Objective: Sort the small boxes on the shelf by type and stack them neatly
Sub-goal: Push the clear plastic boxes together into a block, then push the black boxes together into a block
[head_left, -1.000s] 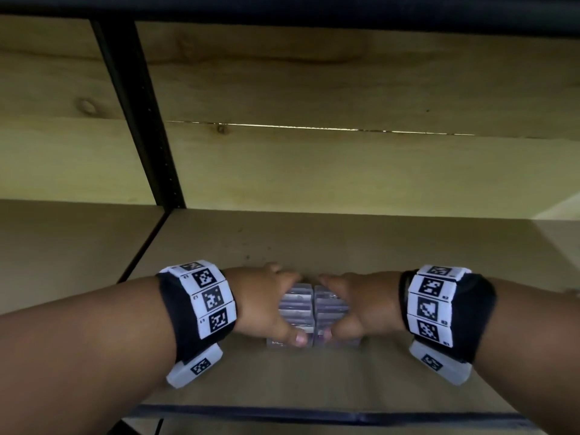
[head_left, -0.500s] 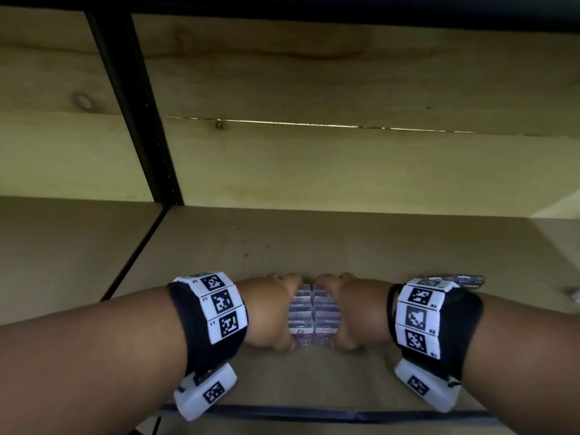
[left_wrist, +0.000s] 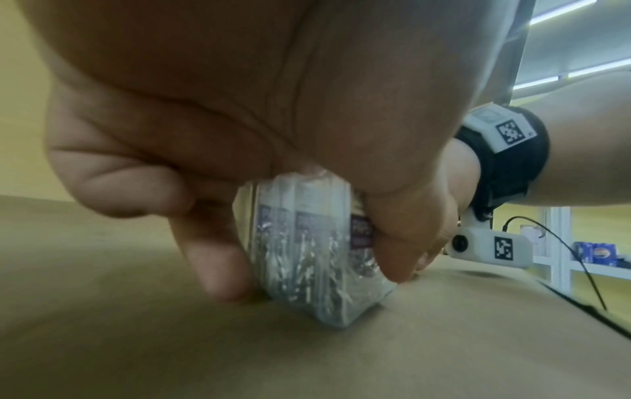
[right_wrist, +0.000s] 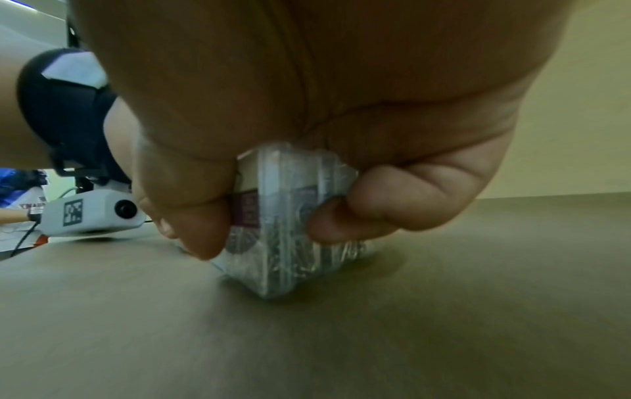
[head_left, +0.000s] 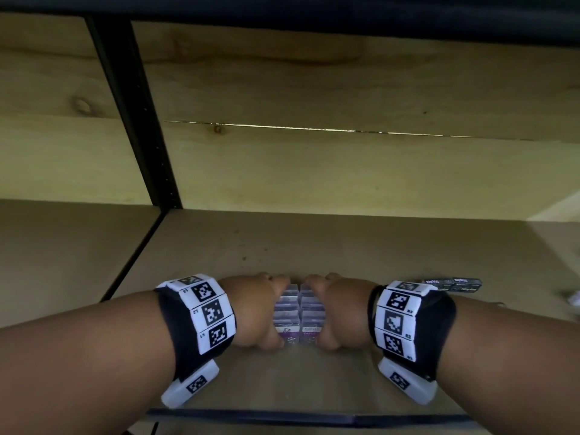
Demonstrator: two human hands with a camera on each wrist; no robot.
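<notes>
Two rows of small clear boxes with purple labels [head_left: 298, 315] stand side by side on the wooden shelf [head_left: 314, 246]. My left hand [head_left: 260, 312] grips the left row, seen close as clear boxes of metal clips [left_wrist: 307, 251] held between thumb and curled fingers. My right hand [head_left: 337, 312] grips the right row [right_wrist: 290, 224] the same way, thumb at the near end and fingers round the far end. Both rows rest on the shelf and touch each other in the middle.
A few dark small boxes [head_left: 452, 284] lie on the shelf behind my right wrist. A small white object [head_left: 574, 298] sits at the far right. A black upright post [head_left: 135, 120] divides the shelf at the left. The shelf's front edge [head_left: 298, 416] is close below my wrists.
Both hands have pushed the two rows of clear boxes away from me and closer together; the thumbs have slid in along the near ends. The dark boxes have come into view at the right.
</notes>
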